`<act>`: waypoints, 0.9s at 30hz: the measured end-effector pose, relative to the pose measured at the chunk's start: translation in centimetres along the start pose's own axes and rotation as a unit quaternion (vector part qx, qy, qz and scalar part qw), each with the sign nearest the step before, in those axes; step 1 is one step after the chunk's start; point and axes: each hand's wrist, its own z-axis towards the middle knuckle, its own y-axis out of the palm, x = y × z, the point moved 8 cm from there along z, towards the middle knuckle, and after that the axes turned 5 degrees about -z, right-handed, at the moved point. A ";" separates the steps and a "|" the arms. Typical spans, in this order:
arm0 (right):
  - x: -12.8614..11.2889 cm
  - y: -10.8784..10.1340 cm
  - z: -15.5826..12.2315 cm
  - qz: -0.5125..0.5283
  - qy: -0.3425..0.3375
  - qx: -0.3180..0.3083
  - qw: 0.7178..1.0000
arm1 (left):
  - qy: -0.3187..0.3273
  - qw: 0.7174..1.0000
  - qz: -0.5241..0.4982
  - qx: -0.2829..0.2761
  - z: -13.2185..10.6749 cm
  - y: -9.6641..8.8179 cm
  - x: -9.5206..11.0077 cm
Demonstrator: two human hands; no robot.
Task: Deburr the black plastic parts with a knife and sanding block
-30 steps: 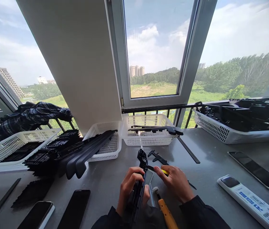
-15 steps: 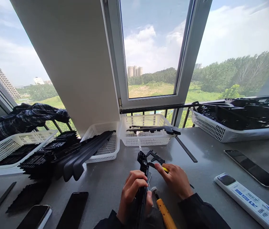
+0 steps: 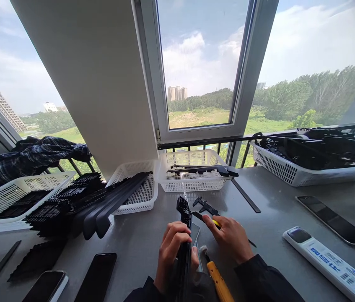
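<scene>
My left hand (image 3: pixel 171 251) is wrapped round a long black plastic part (image 3: pixel 184 209), which stands tilted with its ribbed end pointing away from me. In my right hand (image 3: pixel 233 240) is a utility knife (image 3: pixel 216 224) with a yellow handle and a dark blade. The blade's tip lies at the right edge of the plastic part near its far end; whether it touches cannot be made out. Just beyond the knife lies a black caliper (image 3: pixel 207 206). Between my forearms rests a tool with a yellow-orange handle (image 3: pixel 218 280) and a whitish tip.
White plastic baskets (image 3: pixel 193 186) line the window side, holding black parts. Long black parts (image 3: pixel 114 205) and a ribbed stack (image 3: pixel 50 209) lie to the left. Phones (image 3: pixel 97 277) lie on both sides of the grey table (image 3: pixel 139 251). At right is a long white box (image 3: pixel 325 260).
My left hand and the plastic part have shifted slightly left. My right hand with the knife has followed a little to the left, its blade still beside the part.
</scene>
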 end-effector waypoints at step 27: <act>-0.1 0.1 -0.1 0.011 0.003 0.012 1.000 | 0.000 0.997 -0.037 -0.062 -1.2 1.6 -0.1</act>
